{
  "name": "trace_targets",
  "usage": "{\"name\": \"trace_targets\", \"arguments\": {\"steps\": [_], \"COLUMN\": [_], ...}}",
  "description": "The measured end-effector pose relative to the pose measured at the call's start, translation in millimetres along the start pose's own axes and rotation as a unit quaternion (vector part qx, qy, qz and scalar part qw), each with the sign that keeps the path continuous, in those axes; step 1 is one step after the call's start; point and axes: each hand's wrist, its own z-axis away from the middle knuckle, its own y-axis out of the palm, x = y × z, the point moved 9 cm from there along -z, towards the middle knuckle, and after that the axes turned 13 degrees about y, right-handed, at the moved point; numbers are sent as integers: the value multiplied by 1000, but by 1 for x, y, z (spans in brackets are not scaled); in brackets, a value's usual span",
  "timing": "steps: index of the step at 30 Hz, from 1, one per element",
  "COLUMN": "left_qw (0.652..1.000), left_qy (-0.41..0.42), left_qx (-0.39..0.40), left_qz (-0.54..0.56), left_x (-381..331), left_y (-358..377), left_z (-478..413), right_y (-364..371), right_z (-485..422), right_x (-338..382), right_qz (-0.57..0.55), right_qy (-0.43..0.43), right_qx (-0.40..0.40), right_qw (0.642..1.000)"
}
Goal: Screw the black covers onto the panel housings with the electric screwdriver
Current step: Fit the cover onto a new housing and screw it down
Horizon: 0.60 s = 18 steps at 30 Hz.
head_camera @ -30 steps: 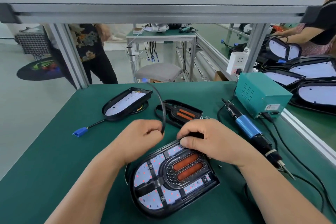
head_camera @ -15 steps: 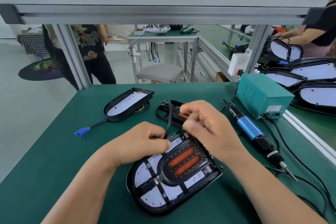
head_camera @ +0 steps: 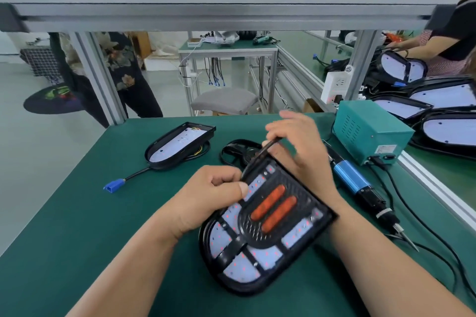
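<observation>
A black panel housing (head_camera: 231,280) with white LED boards lies in front of me on the green table, turned at a slant. A black cover (head_camera: 273,213) with two orange bars sits on it. My left hand (head_camera: 213,195) presses on the housing's upper left edge, fingers curled over a black cable (head_camera: 260,154). My right hand (head_camera: 298,147) hovers over the housing's far end, pinching that cable between thumb and fingers. The electric screwdriver (head_camera: 360,188), blue-bodied, lies on the table to the right, tip toward me, untouched.
A second housing (head_camera: 180,144) with a blue-plug lead (head_camera: 113,185) lies at the back left; another black cover (head_camera: 237,152) lies behind my hands. A teal power box (head_camera: 371,134) stands at right, its cables trailing. More housings (head_camera: 450,134) stack beyond the rail. People stand behind the frame.
The housing has been turned clockwise and pulled nearer. My right hand rose from its far edge and drew the black cable up and to the right; my left hand stayed on the edge.
</observation>
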Motion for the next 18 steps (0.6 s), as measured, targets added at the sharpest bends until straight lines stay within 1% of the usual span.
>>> {"name": "trace_targets", "arguments": {"steps": [1, 2, 4, 6, 9, 10, 11, 12, 13, 14, 15, 16, 17, 18], "left_qw": [999, 997, 989, 982, 970, 965, 958, 951, 945, 940, 934, 926, 917, 907], "left_qy": [4, 7, 9, 17, 21, 20, 17, 12, 7, 1, -3, -8, -12, -18], "left_qx": [-38, -71, -122, -168, -228, -250, -273, -294, -311, -324, -339, -358, -378, -399], "left_qz": [22, 44, 78, 80, 77, 78, 82, 90, 100, 109, 116, 122, 129, 135], "left_x": [0, 0, 1, 3, 7, 10, 13, 17, 21, 25, 28, 32, 36, 41], "left_y": [-6, -11, -20, -28, -35, -38, -40, -42, -43, -44, -46, -48, -51, -54], "left_z": [-1, -1, -2, -3, -4, -3, -3, -2, -1, 0, 1, 3, 4, 6], "right_y": [-11, -18, -20, -14, -8, -3, 3, 11, 20, 29, 39, 46, 51, 56], "right_z": [-1, -2, 0, 3, 3, 4, 7, 13, 20, 28, 35, 41, 45, 49], "right_x": [0, -2, -7, -14, -26, -32, -40, -48, -53, -54, -51, -45, -36, -26], "right_qz": [3, 9, 44, 82, 107, 107, 72, -6, -108, -208, -292, -355, -390, -408], "right_qy": [0, 16, 65, 104, 150, 175, 222, 291, 362, 419, 454, 464, 451, 424], "right_qx": [-34, -51, -49, -20, 42, 69, 103, 139, 168, 196, 228, 263, 299, 334], "right_qw": [999, 999, 996, 991, 982, 976, 967, 946, 910, 862, 811, 768, 745, 736]}}
